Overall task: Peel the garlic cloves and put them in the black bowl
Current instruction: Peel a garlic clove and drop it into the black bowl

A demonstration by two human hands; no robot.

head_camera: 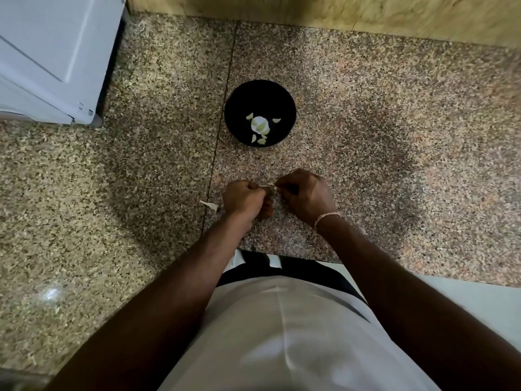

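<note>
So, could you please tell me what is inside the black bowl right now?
The black bowl holds several peeled garlic cloves around a bright white patch, perhaps glare or skin. Nothing covers them.

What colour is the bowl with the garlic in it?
Black. The bowl shows best, and only, in the head view.

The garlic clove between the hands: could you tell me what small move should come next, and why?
Probably pull the loose skin away with the right hand while the left hand holds the garlic clove; skin still shows between them, and the black bowl holds only peeled cloves.
</note>
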